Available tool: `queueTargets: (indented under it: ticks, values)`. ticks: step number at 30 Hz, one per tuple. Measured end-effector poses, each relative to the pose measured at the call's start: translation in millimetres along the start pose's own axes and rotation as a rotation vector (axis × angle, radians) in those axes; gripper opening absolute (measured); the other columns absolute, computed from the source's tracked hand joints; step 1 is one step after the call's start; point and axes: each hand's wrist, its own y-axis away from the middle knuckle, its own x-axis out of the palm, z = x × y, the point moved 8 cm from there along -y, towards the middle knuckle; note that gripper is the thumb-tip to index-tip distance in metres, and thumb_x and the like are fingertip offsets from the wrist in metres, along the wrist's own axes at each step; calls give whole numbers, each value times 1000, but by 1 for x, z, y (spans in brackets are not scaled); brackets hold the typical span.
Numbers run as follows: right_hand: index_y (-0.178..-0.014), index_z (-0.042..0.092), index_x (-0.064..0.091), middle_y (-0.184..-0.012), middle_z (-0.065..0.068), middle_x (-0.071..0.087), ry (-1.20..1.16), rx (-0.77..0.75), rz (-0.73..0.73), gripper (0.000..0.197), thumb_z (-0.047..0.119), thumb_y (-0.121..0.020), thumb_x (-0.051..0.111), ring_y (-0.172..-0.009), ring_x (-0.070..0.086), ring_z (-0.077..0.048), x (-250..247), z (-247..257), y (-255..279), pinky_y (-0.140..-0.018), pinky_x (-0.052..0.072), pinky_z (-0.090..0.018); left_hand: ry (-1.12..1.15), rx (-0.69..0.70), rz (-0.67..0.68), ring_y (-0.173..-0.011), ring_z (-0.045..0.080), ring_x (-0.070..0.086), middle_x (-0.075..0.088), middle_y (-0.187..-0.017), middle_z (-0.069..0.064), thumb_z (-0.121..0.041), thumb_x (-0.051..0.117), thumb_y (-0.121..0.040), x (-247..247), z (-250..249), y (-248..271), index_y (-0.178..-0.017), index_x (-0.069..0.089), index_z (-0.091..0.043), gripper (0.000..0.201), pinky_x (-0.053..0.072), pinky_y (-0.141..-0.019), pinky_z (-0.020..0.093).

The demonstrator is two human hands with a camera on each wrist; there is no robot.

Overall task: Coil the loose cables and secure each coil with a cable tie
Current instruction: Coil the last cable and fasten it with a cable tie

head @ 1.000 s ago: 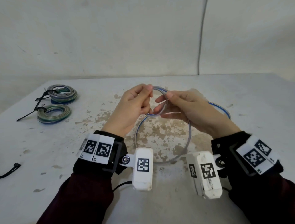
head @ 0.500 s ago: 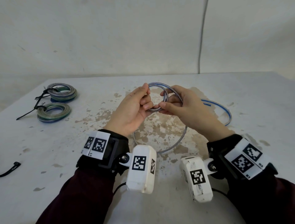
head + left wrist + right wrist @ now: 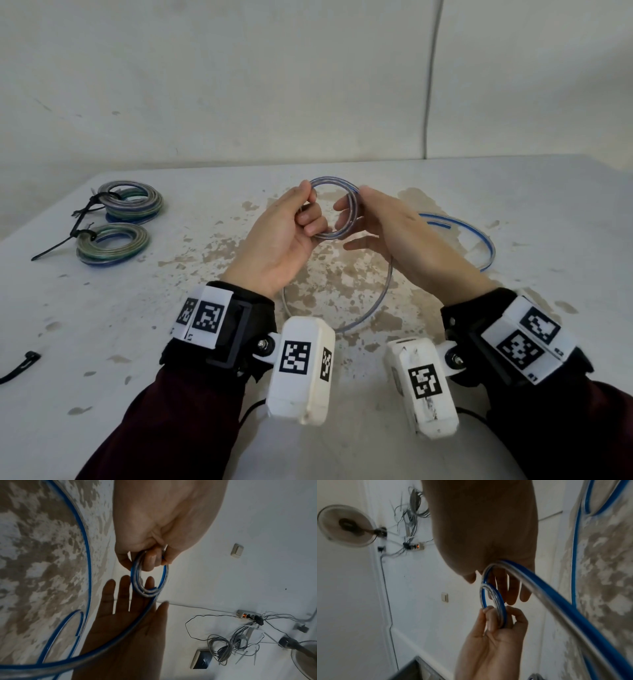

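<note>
In the head view, a small coil (image 3: 337, 212) of the blue-and-clear cable is held above the tabletop (image 3: 102, 342) between the two hands. The left hand (image 3: 284, 240) is clenched on the coil's near-left edge, pinching the turns between thumb and fingers. The right hand (image 3: 387, 233) is released, its fingers straight and spread against the coil's right side. Compared with half a second ago, the right-hand pinch has been let go and the loop has been laid onto the coil, which now shows about two turns. The big slack loop (image 3: 359, 308) on the tabletop is drawn in a little, while the free tail (image 3: 479, 240) lies to the right. Two finished coils (image 3: 120, 222) with black ties sit at the far left, and a spare cable tie (image 3: 20, 366) lies at the left edge.

In the left wrist view, the coil (image 3: 149, 580) is seen gripped by the left hand (image 3: 154, 534), with the right hand's (image 3: 123, 628) flat palm behind it and the loose run crossing that palm.

In the right wrist view, the same pinch by the left hand (image 3: 494, 635) is seen, and the right hand's fingers (image 3: 510, 588) are extended past the coil.

One more turn is judged added; much cable is left to wind before tying.
</note>
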Motion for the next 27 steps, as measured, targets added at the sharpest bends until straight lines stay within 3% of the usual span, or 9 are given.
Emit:
queueTargets:
  ticks: [2,5,8,12,17,20,22,24,27]
  values:
    - [-97,11,67,-85,-1,68,-118,37,-9,43,31,-104,30,-79,61,-13,0,-4,-2,-72,50,-29,20,1,-5,-45,8,30,28,-52,-5,-25,40,-101,-3,-1,-1,-74,45,-14,30,32,-70,23]
    - [-99,11,68,-88,-2,67,-205,83,84,41,28,-103,31,-80,57,-13,7,-9,-2,-70,46,-23,27,12,-6,-45,8,29,29,-51,-5,-25,39,-102,-6,-2,-2,-75,46,-13,30,32,-88,32]
    - [-91,14,64,-86,0,66,-334,133,147,36,28,-102,32,-84,57,-14,11,-11,-1,-72,44,-23,36,-4,7,-47,9,31,30,-54,-4,-23,37,-102,-3,-2,-1,-75,46,-12,30,32,-75,27]
    - [-77,14,48,-64,3,52,-488,126,105,35,27,-103,30,-65,53,-11,4,-6,-4,-74,46,-25,-10,-34,85,-53,14,40,35,-58,0,-20,32,-100,11,-1,5,-73,43,-11,31,38,-66,25]
    - [-71,11,49,-50,7,33,-454,125,135,35,26,-101,37,-54,39,-10,5,-4,-3,-59,42,-17,-208,-111,176,-46,17,43,39,-52,3,-26,36,-99,20,3,12,-68,47,-7,37,44,-53,25]
    - [-74,9,53,-48,8,31,-386,133,161,32,27,-98,42,-50,36,-8,8,-6,-2,-59,38,-18,-402,-94,252,-44,13,39,37,-46,-4,-31,39,-99,21,5,15,-74,51,-7,37,38,-67,29]
    - [-78,9,53,-47,8,31,-370,126,125,30,27,-99,43,-49,37,-8,2,-5,-3,-59,37,-19,-393,-65,325,-50,11,38,37,-52,-6,-27,39,-99,24,2,17,-86,57,-7,30,34,-72,31]
    - [-81,8,53,-46,9,31,-352,111,67,29,27,-100,42,-49,37,-8,-5,-3,-4,-59,36,-20,-359,-46,359,-56,12,43,40,-59,-3,-18,37,-99,27,1,19,-98,59,-4,26,40,-69,25]
    - [-77,10,53,-46,9,34,-309,96,17,32,28,-100,42,-50,40,-9,-9,-5,-5,-61,37,-22,-426,16,310,-62,14,53,51,-63,0,-10,34,-101,25,1,16,-98,58,-3,25,49,-70,24]
